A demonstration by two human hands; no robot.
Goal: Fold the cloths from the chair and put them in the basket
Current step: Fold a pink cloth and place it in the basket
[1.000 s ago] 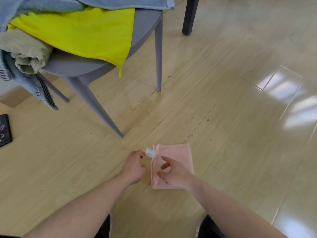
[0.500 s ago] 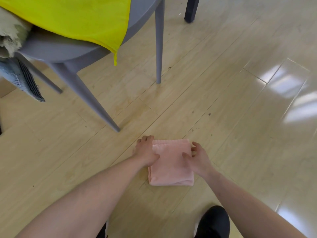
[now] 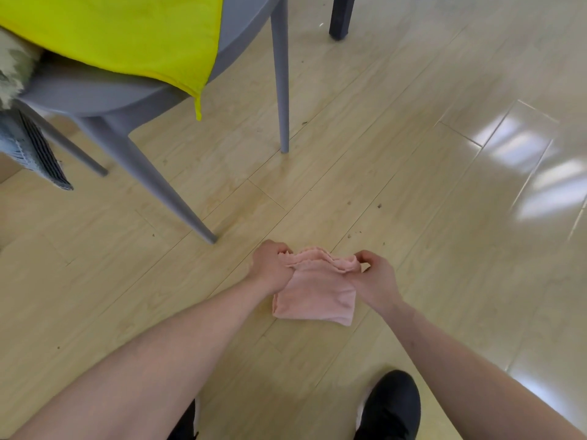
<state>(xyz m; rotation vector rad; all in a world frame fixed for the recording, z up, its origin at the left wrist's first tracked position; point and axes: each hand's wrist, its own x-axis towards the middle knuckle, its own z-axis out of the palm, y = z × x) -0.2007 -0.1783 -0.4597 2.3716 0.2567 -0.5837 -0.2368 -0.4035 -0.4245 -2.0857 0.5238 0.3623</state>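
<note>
The pink cloth lies folded on the wooden floor, at 6 o'clock from the grey chair and just beyond the person's feet. Its near edge rests flat on the floor; its far edge is raised and bunched between the two hands.

The left hand grips the far left corner of the pink cloth, fingers curled round the fabric. The right hand pinches the far right corner, thumb and fingers closed on the rolled edge. Both hands are at the same height, at 9 o'clock and 3 o'clock of the cloth.

The grey chair stands at 11 o'clock from the hands, with its nearest leg ending close to the left hand. A yellow cloth is draped over the seat, one corner hanging over the front rim. A beige cloth and a grey striped cloth hang at the chair's 9 o'clock side, at the frame edge.

A black shoe is at 6 o'clock from the right hand. A dark furniture leg stands at 1 o'clock from the chair.
</note>
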